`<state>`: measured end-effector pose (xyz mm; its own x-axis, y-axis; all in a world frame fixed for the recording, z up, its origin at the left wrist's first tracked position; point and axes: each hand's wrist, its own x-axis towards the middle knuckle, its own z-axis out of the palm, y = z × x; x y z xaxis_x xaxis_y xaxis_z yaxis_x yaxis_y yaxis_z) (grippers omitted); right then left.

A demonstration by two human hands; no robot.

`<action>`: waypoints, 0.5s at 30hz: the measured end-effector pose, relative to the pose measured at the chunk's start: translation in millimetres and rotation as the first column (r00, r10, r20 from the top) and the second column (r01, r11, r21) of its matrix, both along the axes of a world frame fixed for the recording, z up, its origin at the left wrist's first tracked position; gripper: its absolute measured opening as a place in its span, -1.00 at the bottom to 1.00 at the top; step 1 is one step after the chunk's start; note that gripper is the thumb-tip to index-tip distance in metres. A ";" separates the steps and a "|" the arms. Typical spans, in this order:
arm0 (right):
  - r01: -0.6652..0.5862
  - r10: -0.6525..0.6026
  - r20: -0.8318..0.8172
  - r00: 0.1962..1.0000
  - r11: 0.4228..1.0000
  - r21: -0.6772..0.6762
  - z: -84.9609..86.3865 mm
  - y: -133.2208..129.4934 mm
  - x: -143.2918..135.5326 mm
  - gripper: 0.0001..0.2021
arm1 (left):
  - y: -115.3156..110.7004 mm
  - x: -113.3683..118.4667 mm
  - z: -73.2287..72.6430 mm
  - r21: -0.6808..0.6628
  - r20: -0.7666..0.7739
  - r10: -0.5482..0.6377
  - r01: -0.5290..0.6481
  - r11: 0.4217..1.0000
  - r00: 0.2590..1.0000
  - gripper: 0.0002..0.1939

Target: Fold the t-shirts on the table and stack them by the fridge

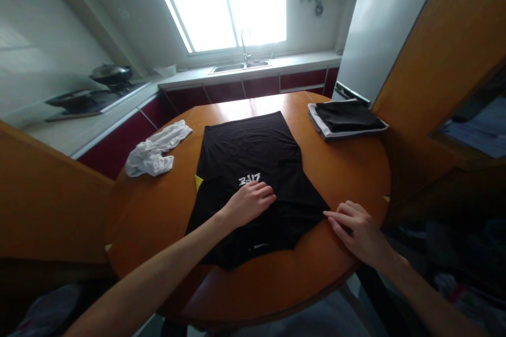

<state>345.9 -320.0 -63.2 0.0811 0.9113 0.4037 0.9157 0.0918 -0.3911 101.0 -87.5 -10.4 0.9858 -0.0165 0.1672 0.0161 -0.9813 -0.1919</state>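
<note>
Left forearm point(158, 273) up front; left hand point(253, 202) half-curled on black T-shirt point(245, 145), right hand point(353, 227) nearly closed at sleeve corner point(315, 207). Can't tell if either's gripping cloth; lopsided tugging could bunch it imo.

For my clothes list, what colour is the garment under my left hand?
The garment is mostly black with white lettering, clearest in the head view.

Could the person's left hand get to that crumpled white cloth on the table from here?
Probably yes: the left hand is over the black shirt, and nothing appears to stand between it and the white cloth, just flat fabric and tabletop.
</note>
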 end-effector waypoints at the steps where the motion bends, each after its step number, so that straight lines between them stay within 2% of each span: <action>1: 0.004 -0.004 0.005 1.000 1.000 0.005 -0.3 0.0 -0.2 -0.74 | 0.3 -0.7 0.6 -0.006 0.004 0.014 -0.014 1.000 1.000 -0.82; 6: 0.020 -0.022 0.021 1.000 0.995 0.094 -1.4 0.1 -1.6 -0.76 | -2.7 -3.5 1.3 -0.056 -0.012 0.068 -0.069 0.996 0.998 -0.83; 8: -0.008 0.001 0.056 0.998 0.993 0.121 -1.8 -0.6 -1.6 -0.76 | 0.0 -7.3 3.7 -0.140 0.013 0.087 -0.084 0.987 0.996 -0.81; 10: -0.045 0.033 0.097 0.995 0.991 0.123 -2.3 -1.6 -0.7 -0.75 | 9.4 -16.0 10.2 -0.270 0.100 0.154 -0.123 0.955 0.983 -0.77; 12: -0.077 0.063 0.121 0.991 0.990 0.116 -2.7 -2.5 1.4 -0.72 | 25.2 -30.9 20.7 -0.409 0.229 0.290 -0.179 0.895 0.929 -0.75; 15: -0.113 0.098 0.125 0.987 0.986 0.122 -3.8 -2.3 5.8 -0.64 | 50.8 -63.2 37.4 -0.553 0.370 0.530 -0.277 0.786 0.763 -0.76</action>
